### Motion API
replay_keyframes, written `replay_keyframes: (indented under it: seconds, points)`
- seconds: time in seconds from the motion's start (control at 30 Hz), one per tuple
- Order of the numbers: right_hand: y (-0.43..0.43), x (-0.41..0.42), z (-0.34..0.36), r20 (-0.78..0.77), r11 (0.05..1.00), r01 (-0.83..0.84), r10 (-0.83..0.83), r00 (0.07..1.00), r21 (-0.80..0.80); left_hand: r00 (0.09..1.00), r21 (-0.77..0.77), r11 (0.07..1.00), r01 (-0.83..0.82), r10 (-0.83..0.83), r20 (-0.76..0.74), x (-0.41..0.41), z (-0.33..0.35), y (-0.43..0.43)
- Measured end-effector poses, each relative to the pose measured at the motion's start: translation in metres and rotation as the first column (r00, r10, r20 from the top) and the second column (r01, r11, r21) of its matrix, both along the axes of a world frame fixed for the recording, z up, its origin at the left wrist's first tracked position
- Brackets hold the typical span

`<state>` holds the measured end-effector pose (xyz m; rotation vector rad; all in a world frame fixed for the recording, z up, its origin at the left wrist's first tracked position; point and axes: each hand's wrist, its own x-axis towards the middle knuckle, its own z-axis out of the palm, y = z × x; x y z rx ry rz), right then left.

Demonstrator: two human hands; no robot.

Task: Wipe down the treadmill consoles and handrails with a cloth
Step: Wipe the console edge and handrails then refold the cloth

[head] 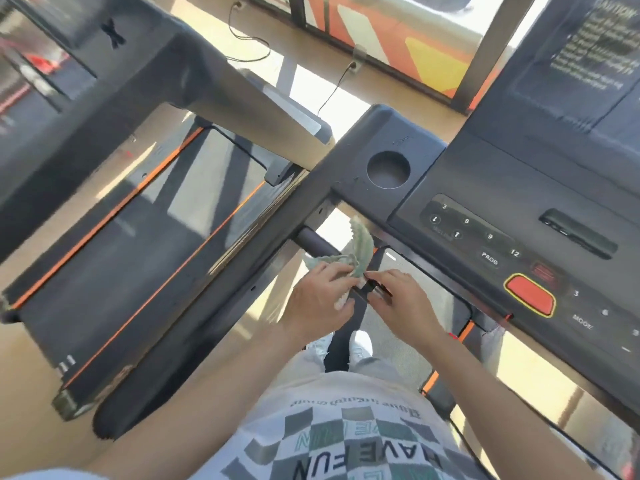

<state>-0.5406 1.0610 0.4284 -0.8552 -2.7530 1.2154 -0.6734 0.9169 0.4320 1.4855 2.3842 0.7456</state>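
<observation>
A pale green cloth [360,249] is bunched around the short black grip bar [317,242] that juts out below the treadmill console [485,216]. My left hand [320,299] grips the cloth against the bar. My right hand [401,303] sits just to its right, fingers curled over the bar's end. The long black handrail [221,292] runs from the console corner down to the lower left. The console carries number buttons, a PROG button and a red stop button [530,295].
A round cup holder [388,169] sits in the console's left corner. A second treadmill with an orange-striped belt [114,251] stands on the left, its console [114,64] at the upper left. Power cables [332,91] lie on the floor beyond. My feet stand on the belt below.
</observation>
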Motion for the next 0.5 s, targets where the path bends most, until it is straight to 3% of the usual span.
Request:
replay_keyframes:
  seconds: [0.1, 0.17, 0.3, 0.37, 0.5]
  points:
    - [0.000, -0.004, 0.004, -0.124, 0.999, 0.026, -0.029, 0.992, -0.029, 0.988, 0.041, 0.998, -0.046, 0.039, 0.151, 0.012, 0.008, -0.003]
    - [-0.004, -0.009, 0.006, -0.221, 0.996, -0.083, 0.075, 0.972, -0.025, 0.940, 0.064, 0.988, -0.139, 0.112, 0.322, 0.018, 0.020, -0.008]
    - [-0.012, -0.021, 0.003, -0.261, 0.958, -0.284, 0.265, 0.928, -0.041, 0.698, -0.013, 0.931, -0.364, 0.282, 0.659, 0.023, 0.041, -0.027]
    - [-0.016, -0.026, 0.006, -0.258, 0.955, -0.291, 0.267, 0.928, -0.059, 0.603, -0.032, 0.880, -0.473, 0.350, 0.717, 0.023, 0.049, -0.039]
    - [-0.029, -0.036, 0.022, -0.261, 0.931, -0.347, 0.309, 0.914, -0.112, 0.510, -0.088, 0.783, -0.616, 0.481, 0.713, 0.020, 0.055, -0.069]
